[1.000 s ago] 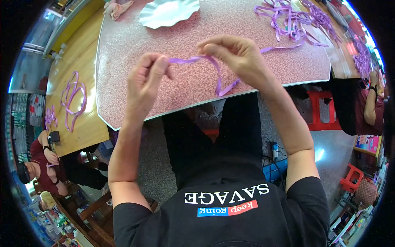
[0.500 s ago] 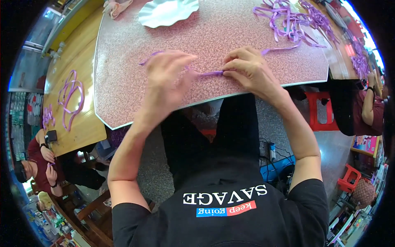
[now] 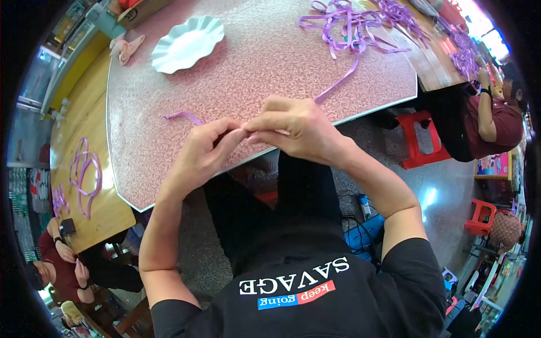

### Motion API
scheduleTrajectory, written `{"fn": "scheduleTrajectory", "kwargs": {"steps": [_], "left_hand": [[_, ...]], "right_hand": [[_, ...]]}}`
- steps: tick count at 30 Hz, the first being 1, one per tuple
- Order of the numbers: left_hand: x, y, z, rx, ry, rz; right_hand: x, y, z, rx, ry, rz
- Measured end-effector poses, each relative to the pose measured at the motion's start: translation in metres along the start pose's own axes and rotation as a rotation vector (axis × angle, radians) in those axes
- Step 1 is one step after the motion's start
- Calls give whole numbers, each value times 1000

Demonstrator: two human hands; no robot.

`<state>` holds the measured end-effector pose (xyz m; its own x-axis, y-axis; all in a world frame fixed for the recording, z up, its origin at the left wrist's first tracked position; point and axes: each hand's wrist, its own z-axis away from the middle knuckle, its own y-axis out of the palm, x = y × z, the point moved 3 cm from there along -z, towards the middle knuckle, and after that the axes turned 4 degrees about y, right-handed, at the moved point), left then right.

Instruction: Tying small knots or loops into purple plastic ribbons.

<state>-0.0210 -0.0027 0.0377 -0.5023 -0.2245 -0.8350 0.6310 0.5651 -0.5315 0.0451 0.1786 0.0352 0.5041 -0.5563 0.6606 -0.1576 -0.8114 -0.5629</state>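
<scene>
A thin purple ribbon point(image 3: 338, 81) runs from the tangled pile at the far right down to my hands. Its loose end point(image 3: 185, 115) sticks out past my left hand on the table. My left hand point(image 3: 207, 151) is closed in a pinch on the ribbon. Touching it at the fingertips, my right hand point(image 3: 293, 128) pinches the ribbon too. The stretch between the fingers is covered by them. Both hands are over the near edge of the pink speckled tabletop point(image 3: 248, 73).
A white scalloped dish point(image 3: 189, 45) sits far left on the table. Purple ribbons point(image 3: 352, 28) lie heaped at the far right, with more loops point(image 3: 85, 174) on the wooden table at left. Co-workers sit at both sides. A red stool point(image 3: 420, 141) stands at right.
My blurred, raised left hand has come to the ribbon and meets my right hand. My right hand has moved left and nearer. The whole view has shifted and turned a little.
</scene>
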Motion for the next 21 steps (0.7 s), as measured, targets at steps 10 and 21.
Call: {"fn": "scheduleTrajectory", "kwargs": {"steps": [10,21], "left_hand": [[22,-61,31,107,-63,-239],[111,-172,102,-84,-339,91]], "right_hand": [[-23,-35,9,109,41,36],[-101,-163,58,38,579,96]]}}
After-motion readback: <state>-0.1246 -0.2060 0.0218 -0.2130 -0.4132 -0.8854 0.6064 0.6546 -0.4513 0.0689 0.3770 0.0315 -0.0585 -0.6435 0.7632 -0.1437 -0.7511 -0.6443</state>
